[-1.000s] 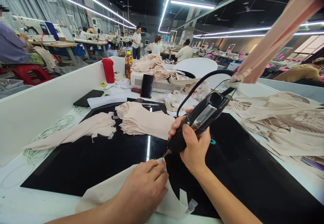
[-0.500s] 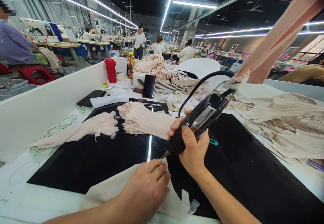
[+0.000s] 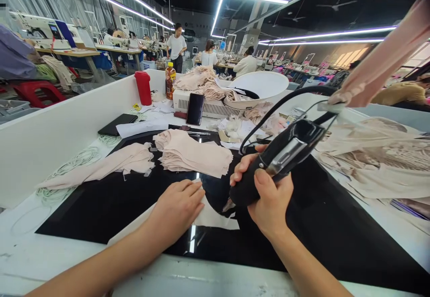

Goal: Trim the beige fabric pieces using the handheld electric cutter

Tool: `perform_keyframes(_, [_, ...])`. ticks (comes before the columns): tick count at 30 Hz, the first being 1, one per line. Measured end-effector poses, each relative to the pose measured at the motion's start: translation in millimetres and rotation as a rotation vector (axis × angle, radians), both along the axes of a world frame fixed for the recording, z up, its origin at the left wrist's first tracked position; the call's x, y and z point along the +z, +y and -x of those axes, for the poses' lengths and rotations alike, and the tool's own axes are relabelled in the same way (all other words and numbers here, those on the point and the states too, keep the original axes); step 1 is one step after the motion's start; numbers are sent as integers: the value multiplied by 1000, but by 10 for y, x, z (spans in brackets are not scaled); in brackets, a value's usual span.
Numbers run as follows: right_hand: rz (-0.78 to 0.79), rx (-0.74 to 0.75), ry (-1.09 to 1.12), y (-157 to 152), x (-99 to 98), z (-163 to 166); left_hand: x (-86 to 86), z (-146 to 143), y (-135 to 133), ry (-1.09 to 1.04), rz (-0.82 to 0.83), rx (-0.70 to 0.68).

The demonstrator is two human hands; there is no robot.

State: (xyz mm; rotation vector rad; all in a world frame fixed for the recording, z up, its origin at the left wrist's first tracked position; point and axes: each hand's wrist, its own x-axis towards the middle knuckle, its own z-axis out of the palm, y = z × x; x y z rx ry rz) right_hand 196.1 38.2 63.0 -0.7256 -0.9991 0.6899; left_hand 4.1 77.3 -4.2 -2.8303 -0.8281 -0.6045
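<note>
My right hand (image 3: 272, 198) is wrapped round a black corded hand tool (image 3: 285, 153) with a shiny metal lever and a small metal tip pointing down to the left. The tip is close to the right part of a pale cloth piece (image 3: 215, 216) but appears apart from it. My left hand (image 3: 176, 209) lies over this cloth, fingers together on its upper edge; the thumb is hidden. A stack of pale pink cut pieces (image 3: 196, 153) lies beyond the hands on the black board (image 3: 312, 225). A loose bundle of cloth (image 3: 104, 167) is left of it.
A pink fabric strip (image 3: 386, 68) suspends the tool from above. Pale garments (image 3: 372, 153) are heaped at right. A phone (image 3: 195, 109) leans on a white vented box (image 3: 215, 109). A red cup (image 3: 143, 88) and a bottle (image 3: 170, 82) stand near the white side wall (image 3: 67, 138).
My left hand has moved up and left, and the cloth piece has shifted away from me with it. The tool in my right hand has moved right, its tip away from my left fingers.
</note>
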Motion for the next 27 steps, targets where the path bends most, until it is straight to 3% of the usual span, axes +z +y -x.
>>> perform_keyframes(6, [-25,-23,-19,-90,10,-75,75,-22,-21,-109,-96,-66])
perform_keyframes(13, [9,-33,-33,-183,-16,-160,149,-150,-317,-170,178,-305])
perform_keyframes(27, [6,-56,-39,-215,-109,-218,131,-393,-203,-3,169,-267])
